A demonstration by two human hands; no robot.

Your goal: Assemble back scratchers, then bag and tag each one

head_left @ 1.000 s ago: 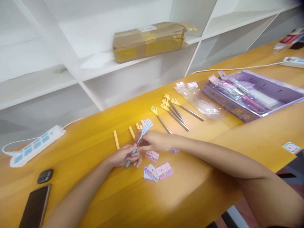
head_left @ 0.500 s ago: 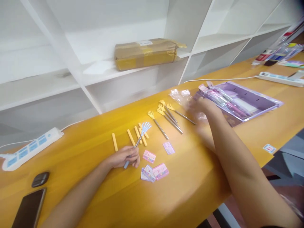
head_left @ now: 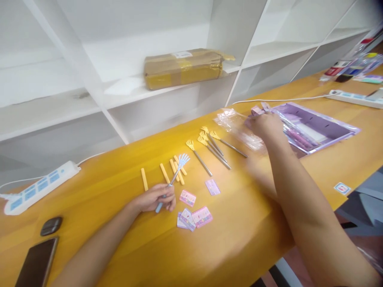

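Observation:
My left hand (head_left: 158, 197) is closed around the handle of a blue back scratcher (head_left: 172, 179), its clawed head pointing up and away. Several yellow-headed back scratchers with metal rods (head_left: 203, 162) lie beyond it to the right. Yellow handle sticks (head_left: 164, 173) rest just past the left hand. My right hand (head_left: 267, 125) is over the near left edge of a purple box (head_left: 335, 121), beside crinkled clear plastic bags (head_left: 229, 118). Its fingers are blurred and partly hidden, so any hold on a bag is unclear. Wrapped pink items (head_left: 299, 135) lie at the box.
Small pink and purple cards (head_left: 202, 216) lie in front of the left hand. At left are a power strip (head_left: 42, 187), a black case (head_left: 51, 226) and a phone (head_left: 37, 263). A taped parcel (head_left: 184, 69) sits on the shelf. Bottles (head_left: 347, 71) stand far right.
My right hand has moved right and slightly away, toward the purple box, and the plastic bags beside it have shifted. My left hand keeps the blue back scratcher almost still.

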